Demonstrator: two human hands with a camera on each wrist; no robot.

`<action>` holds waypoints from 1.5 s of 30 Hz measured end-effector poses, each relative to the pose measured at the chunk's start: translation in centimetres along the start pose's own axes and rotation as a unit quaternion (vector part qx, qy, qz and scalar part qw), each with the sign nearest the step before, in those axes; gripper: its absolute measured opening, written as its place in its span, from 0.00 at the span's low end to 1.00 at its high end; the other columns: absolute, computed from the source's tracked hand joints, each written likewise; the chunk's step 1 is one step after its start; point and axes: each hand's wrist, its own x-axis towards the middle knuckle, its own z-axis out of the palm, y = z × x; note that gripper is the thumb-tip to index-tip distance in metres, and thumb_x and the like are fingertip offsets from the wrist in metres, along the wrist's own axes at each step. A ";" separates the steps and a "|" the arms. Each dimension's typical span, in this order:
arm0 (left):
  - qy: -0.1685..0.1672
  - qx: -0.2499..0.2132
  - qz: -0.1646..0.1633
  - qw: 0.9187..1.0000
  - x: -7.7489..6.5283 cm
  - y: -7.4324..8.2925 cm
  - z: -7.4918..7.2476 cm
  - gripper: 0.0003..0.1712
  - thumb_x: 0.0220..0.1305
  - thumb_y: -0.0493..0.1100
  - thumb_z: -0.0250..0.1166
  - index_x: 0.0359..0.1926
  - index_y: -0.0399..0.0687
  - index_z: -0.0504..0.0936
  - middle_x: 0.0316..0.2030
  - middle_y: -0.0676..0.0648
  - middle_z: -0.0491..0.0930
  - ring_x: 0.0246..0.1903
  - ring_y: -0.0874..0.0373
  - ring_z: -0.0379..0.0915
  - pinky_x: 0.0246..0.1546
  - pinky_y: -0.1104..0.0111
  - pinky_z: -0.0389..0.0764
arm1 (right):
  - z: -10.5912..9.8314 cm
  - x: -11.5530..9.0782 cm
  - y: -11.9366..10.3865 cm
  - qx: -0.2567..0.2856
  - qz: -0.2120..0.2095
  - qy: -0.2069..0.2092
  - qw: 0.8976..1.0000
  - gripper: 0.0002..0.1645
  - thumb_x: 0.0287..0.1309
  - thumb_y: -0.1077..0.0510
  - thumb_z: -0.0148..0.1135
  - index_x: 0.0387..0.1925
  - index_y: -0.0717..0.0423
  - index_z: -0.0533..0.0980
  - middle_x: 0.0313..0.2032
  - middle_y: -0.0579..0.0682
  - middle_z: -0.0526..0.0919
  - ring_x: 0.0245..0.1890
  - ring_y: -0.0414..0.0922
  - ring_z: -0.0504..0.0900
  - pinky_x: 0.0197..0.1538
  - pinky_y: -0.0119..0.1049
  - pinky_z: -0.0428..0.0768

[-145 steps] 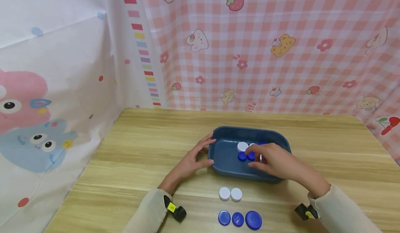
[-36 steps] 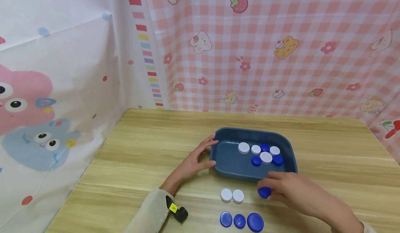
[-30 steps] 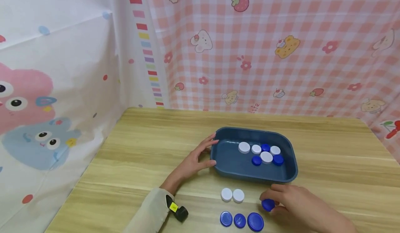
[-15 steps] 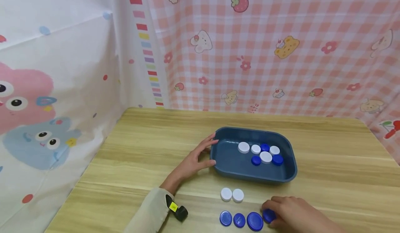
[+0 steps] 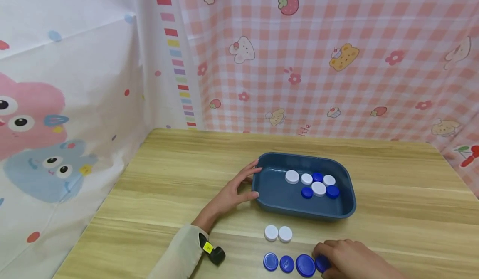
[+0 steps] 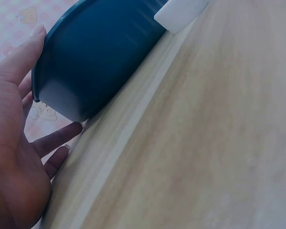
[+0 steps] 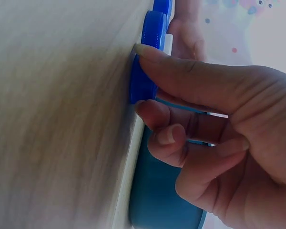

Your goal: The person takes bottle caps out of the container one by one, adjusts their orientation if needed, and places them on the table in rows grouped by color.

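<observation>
My right hand (image 5: 349, 259) pinches a blue bottle cap (image 5: 322, 264) between thumb and fingers at the table's near side. In the right wrist view this cap (image 7: 144, 86) stands edge-on, low at the tabletop. It sits at the right end of a row with a larger blue cap (image 5: 305, 265), a small blue cap (image 5: 287, 264) and another blue cap (image 5: 270, 262). My left hand (image 5: 231, 192) rests spread against the left end of a dark blue tray (image 5: 275, 208), fingertips at its rim. The left wrist view shows the thumb at the tray's edge and the lower fingers extended.
Inside the tray lie several white and blue caps, among them a white cap (image 5: 319, 188) and a blue cap (image 5: 332, 191). Two white caps, one left (image 5: 271, 233) and one right (image 5: 285, 234), lie between tray and blue row. A checked cloth (image 5: 318, 92) hangs behind the wooden table (image 5: 179, 162).
My right hand has left the tray and brought a blue cap toward me, down to the right end of the blue row. My left hand stays at the tray's end.
</observation>
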 end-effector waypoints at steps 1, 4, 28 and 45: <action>-0.001 0.001 -0.001 1.000 0.0 0.0 0.0 0.35 0.64 0.37 0.64 0.69 0.41 0.62 0.74 0.41 0.45 0.59 0.33 0.62 0.59 0.42 0.61 | 0.0 0.0 0.0 0.003 0.002 -0.002 1.000 0.15 0.53 0.45 0.69 0.42 0.39 0.80 0.28 0.29 0.71 0.26 0.32 0.69 0.29 0.32 0.71; -0.003 0.003 -0.002 1.000 0.1 0.0 0.0 0.35 0.64 0.37 0.64 0.69 0.41 0.62 0.74 0.42 0.45 0.59 0.34 0.62 0.59 0.42 0.62 | 0.0 0.0 -0.1 0.011 0.008 -0.012 1.000 0.15 0.53 0.43 0.68 0.43 0.38 0.79 0.27 0.30 0.71 0.26 0.32 0.69 0.30 0.31 0.71; -0.001 0.003 0.005 1.000 0.0 -0.1 0.1 0.34 0.64 0.38 0.64 0.69 0.40 0.62 0.73 0.40 0.46 0.58 0.34 0.63 0.58 0.42 0.62 | -5.8 -1.0 -1.5 -0.072 -0.074 0.160 0.982 0.21 0.58 0.37 0.60 0.46 0.43 0.76 0.22 0.29 0.66 0.20 0.28 0.66 0.23 0.26 0.68; -0.002 0.006 0.004 1.000 0.1 -0.1 0.0 0.35 0.63 0.35 0.63 0.69 0.39 0.62 0.74 0.40 0.45 0.60 0.36 0.61 0.58 0.42 0.62 | -9.6 6.1 0.7 -0.088 -0.077 0.194 0.974 0.19 0.59 0.46 0.64 0.47 0.53 0.76 0.21 0.35 0.71 0.19 0.31 0.67 0.23 0.29 0.70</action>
